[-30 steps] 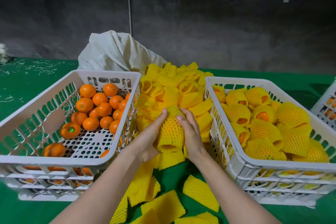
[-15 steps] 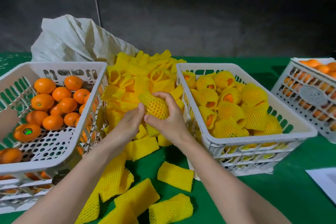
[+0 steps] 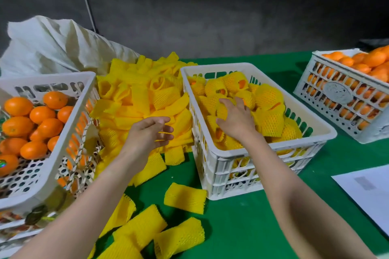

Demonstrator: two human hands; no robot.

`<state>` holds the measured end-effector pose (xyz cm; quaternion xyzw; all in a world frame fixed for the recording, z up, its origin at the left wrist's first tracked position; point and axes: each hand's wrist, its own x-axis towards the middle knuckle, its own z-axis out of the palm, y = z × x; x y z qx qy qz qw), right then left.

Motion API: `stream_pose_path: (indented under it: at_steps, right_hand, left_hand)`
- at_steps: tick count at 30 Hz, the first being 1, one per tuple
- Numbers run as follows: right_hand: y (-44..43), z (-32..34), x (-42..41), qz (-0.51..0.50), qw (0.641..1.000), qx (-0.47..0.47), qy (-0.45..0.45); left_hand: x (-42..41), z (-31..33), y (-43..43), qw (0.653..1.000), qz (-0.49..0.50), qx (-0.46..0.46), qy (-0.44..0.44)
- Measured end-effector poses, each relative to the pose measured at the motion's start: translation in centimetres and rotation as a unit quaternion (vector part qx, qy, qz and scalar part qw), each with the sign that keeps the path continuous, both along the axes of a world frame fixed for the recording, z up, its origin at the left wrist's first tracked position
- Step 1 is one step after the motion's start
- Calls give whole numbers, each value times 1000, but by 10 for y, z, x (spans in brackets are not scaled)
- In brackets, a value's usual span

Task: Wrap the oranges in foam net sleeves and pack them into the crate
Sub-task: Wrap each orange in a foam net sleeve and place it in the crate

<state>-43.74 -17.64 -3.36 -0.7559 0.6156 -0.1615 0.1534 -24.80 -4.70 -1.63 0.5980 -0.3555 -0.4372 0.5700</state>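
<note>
Fruit-packing workstation: white perforated crates (image 3: 214, 66) of oranges (image 3: 19, 106) are standing on a green-covered table (image 3: 252, 227), foam net sleeves (image 3: 147, 101) are lying heaped between them, bare concrete wall (image 3: 210, 17) behind

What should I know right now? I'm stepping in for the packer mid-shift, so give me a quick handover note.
Left hand: open, empty, over the foam sleeve pile.
Right hand: palm down on the wrapped oranges in the middle crate; whether it grips one, I cannot tell.
Done: middle crate holds many wrapped oranges.
To do: bare oranges wait in the left crate, more in the far right crate; sleeve and pack them.
</note>
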Motion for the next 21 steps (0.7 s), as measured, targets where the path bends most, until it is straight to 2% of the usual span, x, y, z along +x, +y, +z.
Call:
stream_pose_path:
  at_steps: [3, 5, 7, 10, 13, 15, 17, 19, 21]
  right_hand:
    - [3, 0, 0, -1, 1000, -14, 26]
    - [8, 5, 7, 4, 996, -90, 2]
    - [18, 12, 22, 53, 979, -180, -86]
    - [41, 18, 61, 177, 940, -206, -206]
    - [63, -5, 111, 297, 932, -121, -170]
    - [73, -32, 146, 347, 935, -18, -69]
    - [80, -62, 177, 391, 917, 77, 21]
    - [89, -86, 204, 413, 892, 164, 83]
    - [99, -104, 224, 406, 881, 198, 138]
  left_hand:
    - [2, 2, -2, 1000, 8, -2, -3]
    - [10, 5, -2, 1000, 19, -5, -4]
    - [22, 8, 0, 999, 31, -12, 2]
    - [44, 13, 6, 998, 53, -23, 7]
    - [66, 17, 16, 996, 83, -35, 3]
    - [80, 18, 25, 993, 110, -38, 5]
    - [93, 20, 35, 990, 137, -38, 2]
    - [105, 21, 45, 987, 153, -40, 2]
    - [116, 22, 55, 986, 163, -45, -1]
